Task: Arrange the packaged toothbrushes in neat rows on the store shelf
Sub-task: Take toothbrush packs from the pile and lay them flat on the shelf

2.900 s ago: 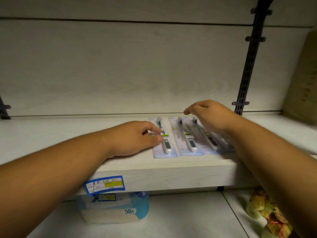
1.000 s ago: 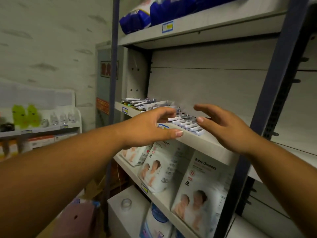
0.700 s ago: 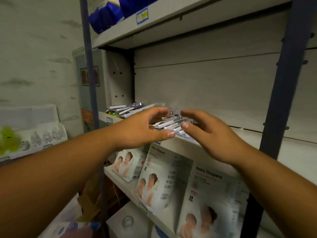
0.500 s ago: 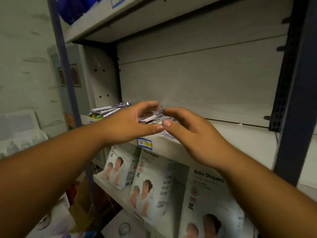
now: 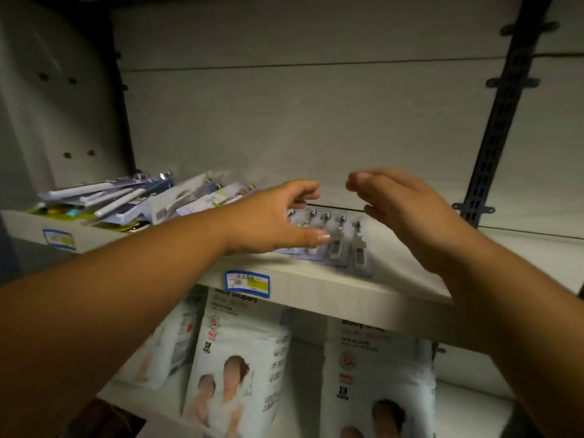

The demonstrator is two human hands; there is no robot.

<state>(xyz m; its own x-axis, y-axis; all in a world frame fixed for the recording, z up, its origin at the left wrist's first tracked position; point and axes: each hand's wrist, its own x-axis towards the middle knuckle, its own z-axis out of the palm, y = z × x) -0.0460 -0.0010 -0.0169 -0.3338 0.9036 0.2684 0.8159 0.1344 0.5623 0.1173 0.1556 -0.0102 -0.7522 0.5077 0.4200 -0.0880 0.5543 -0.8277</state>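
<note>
Several packaged toothbrushes (image 5: 344, 245) are already lying side by side on the shelf (image 5: 316, 281), just above and right of the blue price tag (image 5: 247, 283). Their long axes are running front to back, with the brush heads pointing at the back wall. The left hand (image 5: 271, 221) is hovering right above the tag, over the left end of that row, fingers loosely spread and gripping nothing (can't tell whether the thumb is grazing a pack). The right hand (image 5: 407, 213) is hanging further right of the tag, past the row's right end, also spread and empty. The messy pile (image 5: 142, 200) is sitting well left of the tag, so the left hand is looking nearer for the next grab. Under the tag, bags (image 5: 240, 358) are showing "Baby Diapers"; the tag's own writing is too blurry.
</note>
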